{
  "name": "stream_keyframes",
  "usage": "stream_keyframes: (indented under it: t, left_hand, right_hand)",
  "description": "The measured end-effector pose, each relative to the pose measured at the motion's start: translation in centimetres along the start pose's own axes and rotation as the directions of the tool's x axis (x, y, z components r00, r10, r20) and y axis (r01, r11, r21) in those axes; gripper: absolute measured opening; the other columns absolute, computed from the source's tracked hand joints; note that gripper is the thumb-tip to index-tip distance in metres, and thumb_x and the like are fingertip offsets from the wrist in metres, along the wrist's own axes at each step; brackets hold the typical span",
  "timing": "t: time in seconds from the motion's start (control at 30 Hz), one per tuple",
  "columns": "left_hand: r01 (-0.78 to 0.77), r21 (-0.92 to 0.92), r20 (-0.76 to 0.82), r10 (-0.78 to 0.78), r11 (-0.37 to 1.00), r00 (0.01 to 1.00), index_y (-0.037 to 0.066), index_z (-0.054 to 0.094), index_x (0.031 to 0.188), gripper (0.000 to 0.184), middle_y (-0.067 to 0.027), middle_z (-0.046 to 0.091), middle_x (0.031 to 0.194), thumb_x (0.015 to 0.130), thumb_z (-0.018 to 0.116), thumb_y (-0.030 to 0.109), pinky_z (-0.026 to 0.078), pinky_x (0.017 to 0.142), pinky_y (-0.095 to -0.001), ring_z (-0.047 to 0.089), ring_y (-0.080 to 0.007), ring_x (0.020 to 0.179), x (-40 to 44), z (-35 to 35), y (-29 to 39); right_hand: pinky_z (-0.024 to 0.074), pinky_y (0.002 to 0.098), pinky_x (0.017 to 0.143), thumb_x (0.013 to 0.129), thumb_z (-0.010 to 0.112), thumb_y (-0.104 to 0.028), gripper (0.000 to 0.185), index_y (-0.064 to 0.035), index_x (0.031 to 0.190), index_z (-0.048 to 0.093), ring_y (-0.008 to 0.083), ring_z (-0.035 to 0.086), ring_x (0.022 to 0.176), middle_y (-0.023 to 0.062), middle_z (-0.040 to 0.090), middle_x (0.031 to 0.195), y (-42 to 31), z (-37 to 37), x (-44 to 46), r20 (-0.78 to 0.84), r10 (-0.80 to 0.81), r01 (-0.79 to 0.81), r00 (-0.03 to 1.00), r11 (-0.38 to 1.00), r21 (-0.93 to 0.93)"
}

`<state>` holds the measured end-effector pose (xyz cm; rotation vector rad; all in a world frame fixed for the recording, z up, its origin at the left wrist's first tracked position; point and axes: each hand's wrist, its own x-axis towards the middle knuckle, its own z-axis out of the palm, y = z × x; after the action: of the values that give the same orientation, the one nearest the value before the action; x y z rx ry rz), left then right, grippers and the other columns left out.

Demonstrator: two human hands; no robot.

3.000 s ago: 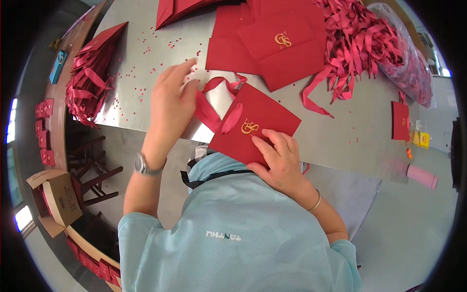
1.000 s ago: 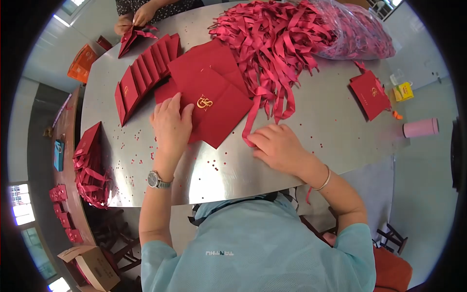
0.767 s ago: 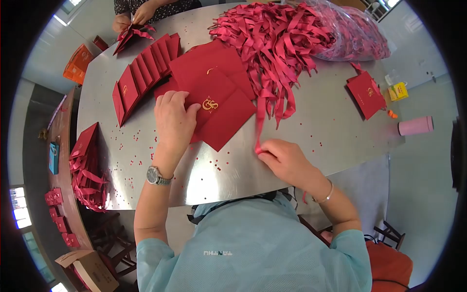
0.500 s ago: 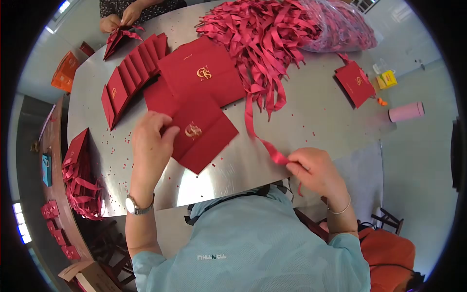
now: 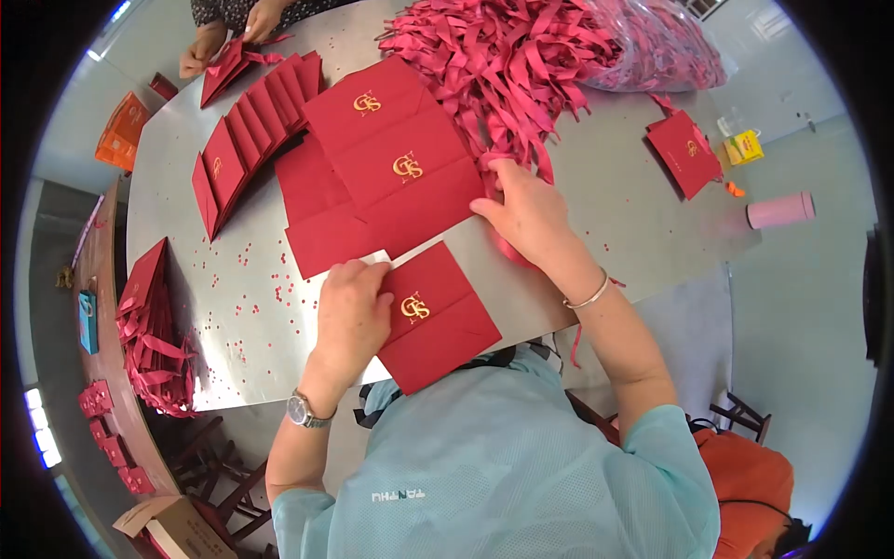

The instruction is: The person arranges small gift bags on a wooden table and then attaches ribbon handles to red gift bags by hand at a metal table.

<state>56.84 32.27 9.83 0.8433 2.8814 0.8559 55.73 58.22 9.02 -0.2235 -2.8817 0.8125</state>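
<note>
My left hand [image 5: 354,307] is closed on the upper left edge of a flat red paper bag [image 5: 438,340] with a gold monogram, low over the table's front edge. A white strip shows by its fingertips. My right hand [image 5: 526,210] is open, thumb and forefinger apart, at the right edge of overlapping flat red bags [image 5: 386,140]. Its forefinger is close to pink-red ribbon at the foot of a big ribbon heap [image 5: 503,56]. One ribbon [image 5: 577,347] passes under my right forearm and hangs over the table edge.
A row of folded red bags [image 5: 251,126] stands at left, with ribboned bags [image 5: 154,326] nearer. Another person's hands [image 5: 228,42] hold a red bag at the far left. At right are a single bag [image 5: 684,154], a yellow box [image 5: 743,147] and a pink tumbler [image 5: 780,211].
My left hand has brought the monogrammed bag down and right, off the other bags. My right hand has let go of the ribbon end and moved up and left toward the bags.
</note>
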Motion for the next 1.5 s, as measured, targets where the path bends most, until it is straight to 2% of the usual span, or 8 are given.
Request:
stream_keyframes:
  t: [0.3, 0.37, 0.47, 0.6, 0.97, 1.2, 1.37, 1.5]
  left_hand:
    - [-0.067, -0.012, -0.019, 0.067, 0.998, 0.998, 0.002, 0.065, 0.09, 0.025, -0.0129, 0.059, 0.081, 0.069, 0.077, 0.01, 0.046, 0.073, -0.0414, 0.056, -0.032, 0.081, 1.1, 0.8, 0.9]
    - [-0.036, -0.097, -0.024, 0.034, 0.995, 0.999, 0.001, 0.06, 0.081, 0.02, -0.0147, 0.058, 0.08, 0.068, 0.075, 0.005, 0.046, 0.072, -0.0425, 0.056, -0.034, 0.079, 1.1, 0.4, 1.0]
    - [0.022, -0.139, 0.008, -0.021, 0.99, 1.0, 0.0, 0.055, 0.08, 0.018, -0.0164, 0.058, 0.079, 0.07, 0.07, 0.0, 0.045, 0.072, -0.0441, 0.056, -0.0357, 0.08, 0.7, -0.3, 0.9]
    - [-0.033, -0.12, 0.051, 0.04, 0.992, 0.998, 0.0, 0.053, 0.083, 0.018, -0.0171, 0.058, 0.079, 0.072, 0.067, -0.002, 0.046, 0.071, -0.0449, 0.057, -0.0361, 0.08, 0.5, -1.0, 1.0]
    - [-0.038, -0.059, 0.077, 0.042, 0.998, 0.996, -0.002, 0.058, 0.09, 0.016, -0.0181, 0.064, 0.08, 0.077, 0.066, 0.005, 0.05, 0.073, -0.0429, 0.061, -0.036, 0.08, 0.1, -0.3, 0.9]
    - [0.183, -0.318, 0.279, -0.093, 0.93, 0.956, -0.005, 0.061, 0.097, 0.019, -0.0168, 0.066, 0.087, 0.079, 0.064, 0.002, 0.05, 0.071, -0.034, 0.064, -0.0287, 0.078, 0.9, -0.4, -0.3]
    - [0.379, -0.524, 0.438, -0.14, 0.763, 0.888, -0.003, 0.067, 0.095, 0.018, -0.0162, 0.065, 0.078, 0.079, 0.061, 0.004, 0.049, 0.068, -0.0328, 0.062, -0.023, 0.069, 0.7, -0.6, -1.0]
    - [0.436, -0.582, 0.478, -0.145, 0.687, 0.866, -0.004, 0.066, 0.093, 0.016, -0.0113, 0.065, 0.076, 0.08, 0.062, 0.003, 0.048, 0.066, -0.0289, 0.06, -0.0163, 0.069, 0.6, -1.6, -0.9]
  right_hand:
    - [0.0498, 0.0355, 0.068, 0.082, 0.052, 0.001, 0.032, -0.0051, 0.113, 0.058, 0.0275, 0.065, 0.075, 0.0116, 0.066, 0.089, 1.2, -2.5, -4.4, 0.084, -0.044, 0.035, 0.996, 0.995, 0.097]
    - [0.0507, 0.036, 0.069, 0.08, 0.047, 0.004, 0.032, -0.0022, 0.108, 0.061, 0.0251, 0.064, 0.075, 0.0127, 0.066, 0.085, 0.8, -2.7, -5.5, 0.2, 0.044, -0.14, 0.979, 0.857, 0.496]
    - [0.0434, 0.0226, 0.061, 0.083, 0.044, 0.007, 0.029, 0.0002, 0.108, 0.058, 0.0063, 0.051, 0.069, 0.002, 0.058, 0.088, 0.0, -1.1, -6.9, 0.267, -0.102, -0.124, 0.958, 0.694, 0.709]
    - [0.0364, 0.0174, 0.056, 0.087, 0.049, 0.004, 0.026, 0.0015, 0.112, 0.057, 0.0048, 0.047, 0.066, 0.0039, 0.061, 0.09, -3.6, -0.3, -7.5, 0.577, -0.03, -0.556, 0.816, 0.233, 0.798]
    - [0.051, 0.0296, 0.067, 0.091, 0.063, -0.011, 0.016, 0.0008, 0.103, 0.064, 0.0191, 0.065, 0.078, 0.0116, 0.066, 0.085, -4.2, 4.1, -9.7, 0.162, -0.183, 0.012, 0.97, 0.696, 0.718]
    - [0.0521, 0.0363, 0.068, 0.072, 0.075, -0.006, 0.031, -0.0017, 0.1, 0.064, 0.0298, 0.06, 0.08, 0.0127, 0.061, 0.091, -3.5, 4.3, -9.6, 0.017, -0.669, 0.618, 0.743, 0.695, 0.367]
    - [0.052, 0.0371, 0.067, 0.072, 0.074, -0.003, 0.025, -0.0016, 0.096, 0.065, 0.029, 0.061, 0.078, 0.0126, 0.062, 0.09, -3.9, 4.0, -9.9, 0.011, -0.687, 0.641, 0.726, 0.683, 0.349]
    - [0.0516, 0.033, 0.066, 0.083, 0.066, 0.0, 0.01, 0.0003, 0.092, 0.063, 0.026, 0.063, 0.074, 0.0117, 0.065, 0.081, -4.9, 3.3, -9.9, 0.008, -0.422, 0.367, 0.907, 0.798, 0.478]
